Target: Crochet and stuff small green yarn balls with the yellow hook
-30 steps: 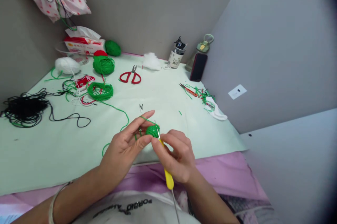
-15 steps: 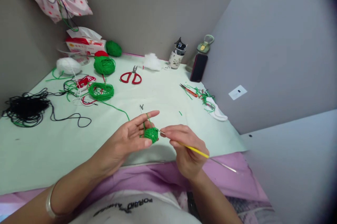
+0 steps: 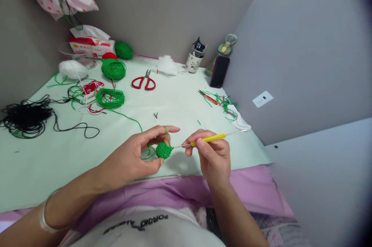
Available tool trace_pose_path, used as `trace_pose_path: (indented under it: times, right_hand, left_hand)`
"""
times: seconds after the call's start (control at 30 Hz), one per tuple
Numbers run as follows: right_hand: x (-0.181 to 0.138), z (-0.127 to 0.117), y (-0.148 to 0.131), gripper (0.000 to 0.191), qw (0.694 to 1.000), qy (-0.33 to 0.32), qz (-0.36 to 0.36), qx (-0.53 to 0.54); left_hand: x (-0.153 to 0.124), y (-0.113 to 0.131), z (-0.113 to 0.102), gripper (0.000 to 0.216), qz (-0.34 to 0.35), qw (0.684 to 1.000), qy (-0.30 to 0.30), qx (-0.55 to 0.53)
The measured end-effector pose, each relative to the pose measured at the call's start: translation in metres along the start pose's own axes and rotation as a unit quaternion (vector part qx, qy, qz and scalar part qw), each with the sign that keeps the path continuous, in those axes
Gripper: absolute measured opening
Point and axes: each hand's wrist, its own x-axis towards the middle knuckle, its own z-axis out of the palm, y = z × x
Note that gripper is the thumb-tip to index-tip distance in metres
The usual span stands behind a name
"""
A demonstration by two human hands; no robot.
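My left hand [image 3: 139, 150] pinches a small round green crochet piece [image 3: 164, 150] between thumb and fingers, its index finger stretched out with green yarn [image 3: 166, 132] over it. That strand runs back to a loose green coil [image 3: 109, 98] on the table. In my right hand [image 3: 209, 152] is a crochet hook [image 3: 210, 138] with a yellow handle, held like a pen. Its thin metal tip meets the right edge of the green piece, where a loop seems to sit on it. The far metal end points right.
Red-handled scissors [image 3: 143, 81] lie mid-table. Green yarn balls [image 3: 113, 69], white yarn [image 3: 72, 69] and a black yarn tangle [image 3: 27, 117] are at left, a tissue pack [image 3: 91, 47] behind. A phone [image 3: 220, 71] leans at back right, near orange snips [image 3: 208, 97] and yarn scraps.
My right hand has turned, so the hook now lies nearly level, its back end raised. The green piece has rotated and shifted slightly left in my left hand. The view has shifted slightly.
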Motion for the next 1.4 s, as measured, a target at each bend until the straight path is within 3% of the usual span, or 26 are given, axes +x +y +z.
trace_pose_path:
  times: [0.17, 0.27, 0.37, 0.43, 0.5, 0.57, 0.6, 0.8, 0.9, 1.0, 1.1, 1.2, 1.27, 1.33, 1.4]
  right_hand:
    - [0.004, -0.003, -0.002, 0.014, 0.998, 0.001, 0.050, 0.025]
    - [0.003, -0.001, -0.001, 0.015, 0.998, -0.016, 0.058, 0.024]
    - [-0.003, 0.004, 0.003, 0.014, 0.996, -0.023, -0.032, -0.075]
    - [-0.010, 0.007, 0.008, 0.024, 0.960, -0.017, -0.151, -0.237]
    - [-0.016, 0.010, 0.013, 0.035, 0.874, -0.013, -0.275, -0.401]
    - [-0.018, 0.011, 0.017, 0.040, 0.806, -0.003, -0.355, -0.474]
    - [-0.018, 0.011, 0.019, 0.040, 0.801, 0.003, -0.369, -0.471]
    - [-0.009, 0.009, 0.015, 0.028, 0.923, 0.027, -0.262, -0.281]
    - [-0.006, 0.007, 0.008, 0.025, 0.958, 0.018, -0.205, -0.201]
    - [-0.006, 0.006, 0.003, 0.024, 0.973, 0.001, -0.155, -0.168]
    - [-0.008, 0.006, 0.005, 0.030, 0.953, -0.024, -0.174, -0.249]
    - [-0.013, 0.005, 0.016, 0.045, 0.858, -0.021, -0.295, -0.420]
    - [-0.016, 0.006, 0.022, 0.049, 0.805, 0.006, -0.363, -0.469]
    - [-0.017, 0.006, 0.025, 0.045, 0.813, 0.028, -0.368, -0.450]
    - [-0.016, 0.006, 0.022, 0.038, 0.859, 0.029, -0.326, -0.393]
  left_hand:
    - [-0.003, 0.005, -0.006, 0.063, 0.032, 0.993, -0.015, 0.117]
    - [-0.002, 0.003, -0.005, 0.054, 0.010, 0.998, -0.001, 0.057]
    - [0.002, -0.004, 0.005, 0.056, -0.023, 0.997, 0.030, -0.072]
    - [0.003, -0.008, 0.015, 0.064, -0.043, 0.985, 0.052, -0.157]
    - [0.004, -0.011, 0.024, 0.066, -0.058, 0.970, 0.064, -0.226]
    - [0.003, -0.011, 0.030, 0.060, -0.061, 0.957, 0.064, -0.276]
    - [0.002, -0.010, 0.031, 0.056, -0.060, 0.952, 0.059, -0.294]
    - [0.001, -0.001, 0.025, 0.048, -0.057, 0.940, 0.030, -0.336]
    - [0.001, 0.000, 0.020, 0.052, -0.061, 0.940, 0.034, -0.334]
    - [0.002, -0.002, 0.017, 0.058, -0.062, 0.946, 0.023, -0.319]
    - [0.003, -0.006, 0.021, 0.066, -0.054, 0.955, 0.033, -0.291]
    - [0.004, -0.007, 0.027, 0.067, -0.063, 0.954, 0.057, -0.288]
    - [0.003, -0.007, 0.029, 0.062, -0.076, 0.943, 0.050, -0.319]
    - [0.002, -0.005, 0.027, 0.055, -0.091, 0.932, 0.029, -0.350]
    - [0.001, -0.003, 0.023, 0.051, -0.097, 0.925, 0.013, -0.366]
